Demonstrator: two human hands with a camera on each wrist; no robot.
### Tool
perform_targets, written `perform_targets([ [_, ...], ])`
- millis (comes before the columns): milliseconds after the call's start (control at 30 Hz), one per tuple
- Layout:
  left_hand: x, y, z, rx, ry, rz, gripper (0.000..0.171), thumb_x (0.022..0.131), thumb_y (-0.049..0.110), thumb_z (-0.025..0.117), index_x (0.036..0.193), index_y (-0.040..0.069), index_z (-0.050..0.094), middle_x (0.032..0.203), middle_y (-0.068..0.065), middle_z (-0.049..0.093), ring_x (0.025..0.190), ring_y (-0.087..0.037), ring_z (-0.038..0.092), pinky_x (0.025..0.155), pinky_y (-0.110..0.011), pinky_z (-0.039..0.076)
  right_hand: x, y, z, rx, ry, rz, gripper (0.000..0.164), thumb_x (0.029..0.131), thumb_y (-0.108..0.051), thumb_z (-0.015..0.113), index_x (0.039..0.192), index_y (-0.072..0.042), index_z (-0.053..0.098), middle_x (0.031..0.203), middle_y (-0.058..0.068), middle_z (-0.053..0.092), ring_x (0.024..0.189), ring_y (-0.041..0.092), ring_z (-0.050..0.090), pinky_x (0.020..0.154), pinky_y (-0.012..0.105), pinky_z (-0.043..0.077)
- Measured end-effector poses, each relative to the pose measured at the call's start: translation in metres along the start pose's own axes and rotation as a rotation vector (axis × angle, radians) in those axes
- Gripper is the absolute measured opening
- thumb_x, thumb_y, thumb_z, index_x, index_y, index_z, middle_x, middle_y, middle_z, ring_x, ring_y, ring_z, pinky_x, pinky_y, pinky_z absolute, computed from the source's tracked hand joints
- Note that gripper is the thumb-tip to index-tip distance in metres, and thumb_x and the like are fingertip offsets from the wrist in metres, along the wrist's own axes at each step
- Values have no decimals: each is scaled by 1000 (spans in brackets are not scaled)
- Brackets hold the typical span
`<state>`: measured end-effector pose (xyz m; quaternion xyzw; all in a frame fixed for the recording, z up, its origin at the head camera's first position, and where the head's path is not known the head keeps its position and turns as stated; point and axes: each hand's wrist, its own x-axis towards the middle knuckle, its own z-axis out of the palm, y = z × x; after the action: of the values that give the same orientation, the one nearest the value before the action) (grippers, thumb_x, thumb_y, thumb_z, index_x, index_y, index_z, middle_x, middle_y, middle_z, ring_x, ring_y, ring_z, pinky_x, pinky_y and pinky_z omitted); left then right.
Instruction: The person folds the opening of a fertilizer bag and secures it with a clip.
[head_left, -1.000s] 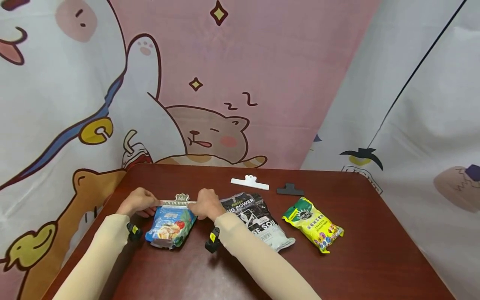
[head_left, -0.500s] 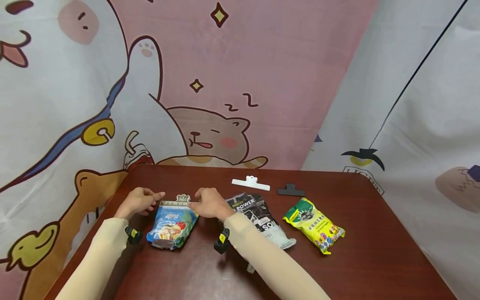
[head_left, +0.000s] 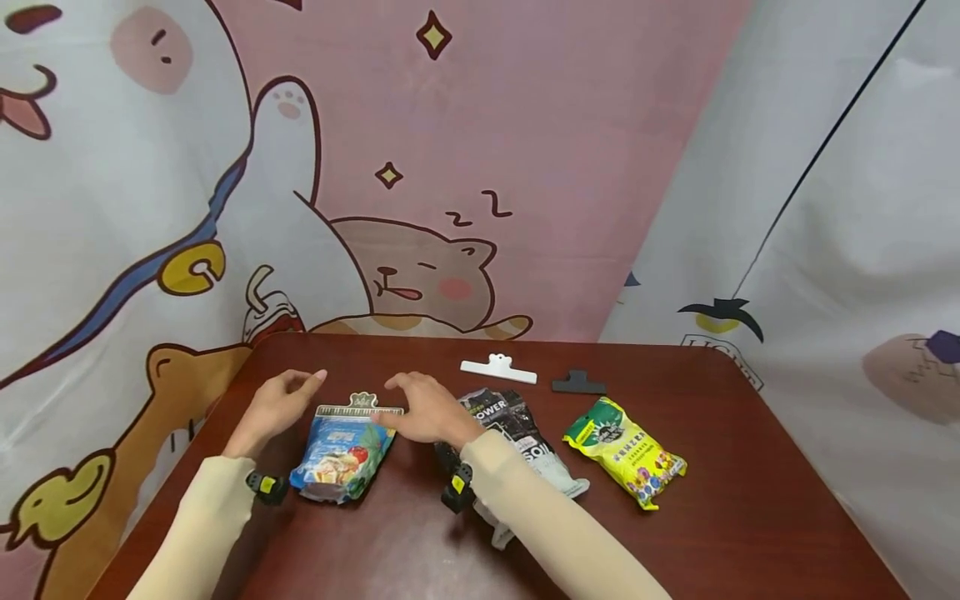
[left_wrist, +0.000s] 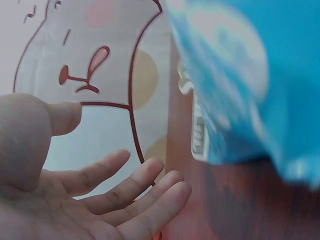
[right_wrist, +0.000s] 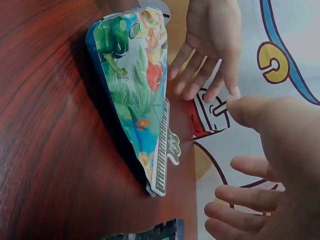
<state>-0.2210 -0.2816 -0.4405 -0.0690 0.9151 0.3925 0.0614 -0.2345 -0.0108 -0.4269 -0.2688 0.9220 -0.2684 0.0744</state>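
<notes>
Lower left of centre, a blue food-printed plastic pouch (head_left: 339, 460) lay, its white piano-key-patterned bar clip (head_left: 348, 411) stretched crosswise between the left hand (head_left: 273, 411) and the right hand (head_left: 429, 410); both were empty, fingers loose, the right nearer.

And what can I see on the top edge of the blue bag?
A piano-key clip spans the top edge of the blue bag. The part under the clip is covered, so it cannot be seen.

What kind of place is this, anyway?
Perhaps a staged filming corner: a cartoon-printed backdrop hangs behind a reddish-brown table, on which a blue bag and a white clip lie.
</notes>
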Motion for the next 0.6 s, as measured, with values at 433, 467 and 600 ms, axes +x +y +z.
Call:
perform_targets([
  [433, -25, 35, 24, -140, 94, 70, 86, 98, 74, 41, 151, 7, 45, 149, -23, 51, 135, -41, 50, 109, -61, 43, -22, 20, -17, -47, 26, -40, 80, 91, -64, 65, 157, -24, 42, 166, 4, 36, 153, 28, 35, 118, 55, 40],
  [467, -27, 38, 26, -160, 87, 70, 86, 97, 75, 42, 151, 8, 45, 150, -23, 50, 136, -40, 50, 110, -61, 43, -23, 23, -18, -44, 26, -33, 81, 91, -64, 66, 158, -26, 41, 167, 4, 34, 153, 28, 34, 118, 56, 40],
  [600, -36, 47, 33, -220, 59, 71, 85, 96, 76, 42, 153, 12, 43, 152, -19, 49, 137, -38, 51, 109, -60, 44, -29, 35, -24, -26, 25, -6, 82, 91, -68, 64, 159, -30, 37, 169, 2, 29, 156, 30, 28, 118, 60, 37],
])
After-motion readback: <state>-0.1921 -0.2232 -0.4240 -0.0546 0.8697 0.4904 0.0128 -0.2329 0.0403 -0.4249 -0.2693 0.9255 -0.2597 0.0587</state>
